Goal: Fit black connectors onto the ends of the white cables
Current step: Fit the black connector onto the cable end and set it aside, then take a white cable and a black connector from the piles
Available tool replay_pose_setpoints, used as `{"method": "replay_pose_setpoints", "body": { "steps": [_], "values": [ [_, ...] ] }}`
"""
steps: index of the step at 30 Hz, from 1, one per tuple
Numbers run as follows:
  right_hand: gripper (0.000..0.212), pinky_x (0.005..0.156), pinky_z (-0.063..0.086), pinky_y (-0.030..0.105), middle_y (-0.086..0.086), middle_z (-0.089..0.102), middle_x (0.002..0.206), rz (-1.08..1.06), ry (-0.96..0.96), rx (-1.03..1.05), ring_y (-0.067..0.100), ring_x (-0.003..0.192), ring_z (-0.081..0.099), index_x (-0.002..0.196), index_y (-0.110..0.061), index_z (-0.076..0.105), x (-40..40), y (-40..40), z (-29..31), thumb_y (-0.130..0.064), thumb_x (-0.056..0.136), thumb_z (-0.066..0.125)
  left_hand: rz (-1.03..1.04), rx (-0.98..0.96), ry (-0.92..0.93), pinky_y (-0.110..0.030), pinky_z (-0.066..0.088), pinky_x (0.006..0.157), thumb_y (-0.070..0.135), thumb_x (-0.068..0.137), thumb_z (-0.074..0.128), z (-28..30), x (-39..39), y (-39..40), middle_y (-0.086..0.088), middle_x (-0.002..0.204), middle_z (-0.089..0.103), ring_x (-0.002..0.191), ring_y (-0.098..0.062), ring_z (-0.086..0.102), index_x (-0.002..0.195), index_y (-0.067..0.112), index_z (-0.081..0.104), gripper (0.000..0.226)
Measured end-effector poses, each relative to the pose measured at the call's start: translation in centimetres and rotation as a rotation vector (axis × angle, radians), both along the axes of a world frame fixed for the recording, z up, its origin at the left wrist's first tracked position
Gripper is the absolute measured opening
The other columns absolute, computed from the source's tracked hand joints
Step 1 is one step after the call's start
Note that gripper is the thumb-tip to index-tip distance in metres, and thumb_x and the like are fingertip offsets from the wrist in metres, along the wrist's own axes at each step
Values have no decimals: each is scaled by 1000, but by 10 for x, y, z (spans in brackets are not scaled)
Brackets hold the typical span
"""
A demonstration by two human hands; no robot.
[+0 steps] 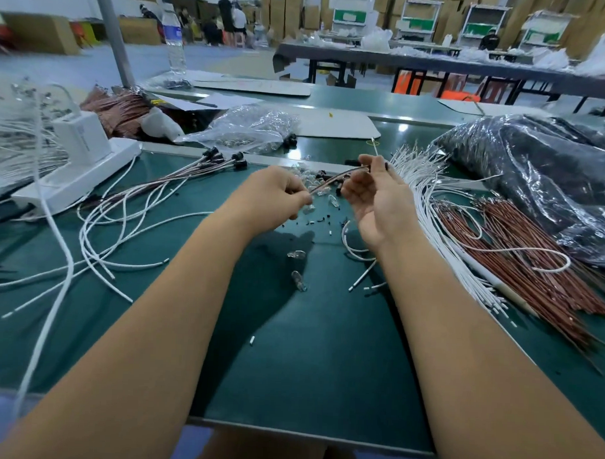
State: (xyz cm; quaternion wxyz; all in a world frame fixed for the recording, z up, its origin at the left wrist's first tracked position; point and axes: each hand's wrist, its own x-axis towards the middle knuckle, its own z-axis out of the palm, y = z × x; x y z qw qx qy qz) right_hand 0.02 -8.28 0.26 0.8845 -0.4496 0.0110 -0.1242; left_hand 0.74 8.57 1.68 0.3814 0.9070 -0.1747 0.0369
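Above the middle of the green mat (pixel 324 360), my left hand (pixel 274 201) pinches one end of a thin brown wire (pixel 333 182). My right hand (pixel 374 204), palm up, pinches the wire's far end between thumb and fingertips; a white cable tip (pixel 375 148) sticks up behind it. Small black connectors (pixel 321 176) and clear glass bulbs (pixel 308 181) lie scattered under the hands. To the left lie finished cables with black connectors (pixel 224 159) on their ends. A bundle of white cables (pixel 429 199) fans out on the right.
A brown wire bundle (pixel 519 261) lies right of the white cables, below a large dark plastic bag (pixel 543 176). A white power strip (pixel 80 177) sits at the left. A clear bag of parts (pixel 249 128) and a water bottle (pixel 173 36) stand behind. Two loose bulbs (pixel 298 267) lie mid-mat.
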Motion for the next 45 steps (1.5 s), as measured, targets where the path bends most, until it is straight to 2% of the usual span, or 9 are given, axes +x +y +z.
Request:
{"method": "replay_pose_setpoints", "body": {
  "steps": [5,11,17,20,24,31,35,40,45],
  "values": [
    [18,68,59,30,6,64,69,0,23,106,18,64,64,101,-5,58,-2,-2,1,-15,103,43,63,68,77,-24,41,56,23,95,53,14,-9,46,3,60,62,50,-11,48,83,25,72,23],
    [17,62,58,31,8,69,72,121,95,-163,20,63,66,112,-7,54,-4,13,1,-14,100,46,644,50,-451,-38,44,72,21,95,52,8,10,94,-17,94,71,89,-39,60,106,15,73,24],
    [14,58,56,29,7,69,69,143,111,-256,21,57,65,107,-10,55,-1,9,0,-17,98,48,718,419,-155,-43,45,93,17,93,51,-25,31,117,-13,116,66,111,-38,50,107,24,74,28],
    [11,53,53,27,5,68,67,59,105,-422,18,54,61,101,-12,59,-3,7,1,-15,98,49,796,554,-212,-44,33,96,11,85,53,-24,38,109,-15,119,56,116,-37,38,106,19,72,29],
    [16,53,47,27,1,64,74,-251,69,-933,14,60,58,91,-18,62,-4,1,2,-11,95,49,636,409,-474,-43,28,95,8,78,56,-22,37,69,-11,122,52,119,-35,35,114,18,68,39],
    [30,82,41,37,17,53,118,-591,421,-1804,32,106,48,113,-6,55,-10,-34,5,-15,84,57,187,404,-139,-45,24,105,32,93,42,-37,23,-53,-6,138,42,130,-29,30,128,28,54,38],
    [10,62,36,31,14,56,99,-553,494,-1827,31,87,49,82,-8,51,-13,-39,7,-10,84,61,165,345,-120,-44,24,106,31,92,42,-36,24,-69,-3,137,41,129,-28,28,125,31,56,36],
    [32,47,21,23,3,41,63,-580,497,-1770,22,57,40,63,-12,38,-13,-44,12,-2,81,62,188,141,-53,-40,27,102,25,88,50,-32,25,-56,3,137,48,129,-27,29,105,39,67,28],
    [32,54,28,27,6,43,63,-611,487,-1726,28,68,48,62,-11,39,-13,-52,14,-1,84,61,209,120,-78,-37,24,88,23,87,50,-28,22,-46,8,126,56,126,-24,31,94,40,69,26]
  ]
}}
